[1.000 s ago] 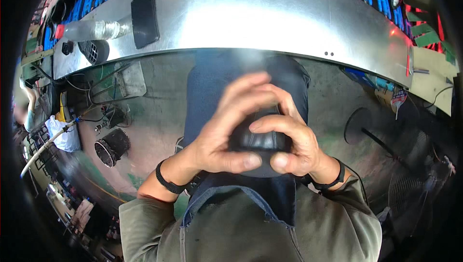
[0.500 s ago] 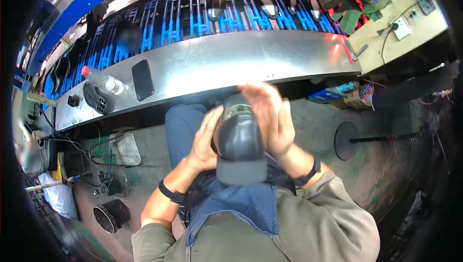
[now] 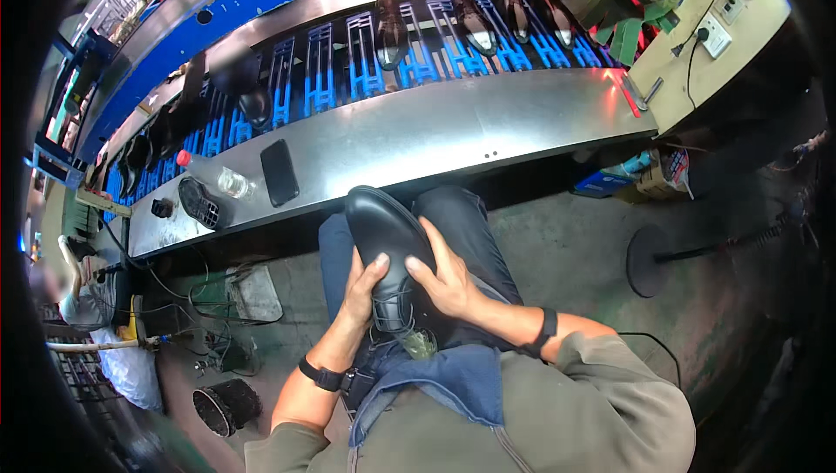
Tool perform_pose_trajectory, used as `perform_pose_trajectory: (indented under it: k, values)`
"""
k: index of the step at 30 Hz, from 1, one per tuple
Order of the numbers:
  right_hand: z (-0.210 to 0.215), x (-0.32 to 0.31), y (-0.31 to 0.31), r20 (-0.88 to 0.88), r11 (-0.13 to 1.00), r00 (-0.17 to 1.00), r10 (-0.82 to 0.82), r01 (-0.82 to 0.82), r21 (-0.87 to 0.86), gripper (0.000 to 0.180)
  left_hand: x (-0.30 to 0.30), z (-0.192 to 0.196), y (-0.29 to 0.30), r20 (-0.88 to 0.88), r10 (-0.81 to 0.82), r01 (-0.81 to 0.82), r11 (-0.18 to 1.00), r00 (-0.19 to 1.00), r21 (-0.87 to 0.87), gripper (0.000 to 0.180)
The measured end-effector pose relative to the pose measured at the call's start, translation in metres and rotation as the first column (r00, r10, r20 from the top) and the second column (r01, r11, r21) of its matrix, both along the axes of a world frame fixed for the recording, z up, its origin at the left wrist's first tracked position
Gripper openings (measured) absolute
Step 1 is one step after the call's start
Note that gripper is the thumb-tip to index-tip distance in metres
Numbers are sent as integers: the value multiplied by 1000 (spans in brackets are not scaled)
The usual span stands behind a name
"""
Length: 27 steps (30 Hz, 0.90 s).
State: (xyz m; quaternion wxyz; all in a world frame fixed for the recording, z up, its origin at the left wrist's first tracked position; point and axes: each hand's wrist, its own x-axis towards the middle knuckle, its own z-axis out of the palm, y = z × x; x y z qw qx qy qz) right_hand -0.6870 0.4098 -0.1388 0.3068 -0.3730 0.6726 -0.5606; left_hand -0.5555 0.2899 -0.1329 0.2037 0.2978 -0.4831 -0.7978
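Observation:
A black lace-up leather shoe (image 3: 379, 225) lies over my lap, its rounded toe pointing away from me toward the metal table. My left hand (image 3: 359, 292) grips its left side, thumb on the upper beside the laces. On the other side my right hand (image 3: 448, 280) holds the shoe, thumb across the upper and fingers stretched along the edge. Thin laces run down the instep, and something greenish and glossy (image 3: 421, 344) shows at the shoe's opening. The sole's underside is hidden.
Across the metal table (image 3: 418, 133) lie a phone (image 3: 279, 172), a bottle with a red cap (image 3: 218, 175) and a black brush-like block (image 3: 199, 203). Behind it, blue racks (image 3: 361, 46) carry several dark shoes. A black bucket (image 3: 226, 408) stands on the floor at left, a round-based stand (image 3: 649, 260) at right.
The shoe has been turned so its toe points away from me; before, its rounded back faced up and toward me. Both hands have moved lower and now grip its sides.

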Motion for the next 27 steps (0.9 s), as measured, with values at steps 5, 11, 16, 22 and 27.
perform_pose_trajectory:
  k: [5,11,16,22,27]
  values:
    - [-8,-50,79,-351,963,898,266,-264,54,60,-27,-1,0,78,268,-259,746,960,614,64]
    - [12,-139,112,407,994,908,-102,83,65,44,-15,-9,0,514,-296,578,200,805,-791,86]
    - [-45,-141,99,519,979,832,-194,130,157,42,-99,-60,-24,213,-691,401,121,690,-908,97]
    - [-21,-203,14,568,964,817,-102,-60,260,58,-126,-59,-60,123,-542,419,466,832,-780,91]
    - [-21,-317,-188,613,932,769,183,-335,142,89,-132,-135,-223,-20,-129,130,991,991,20,58]
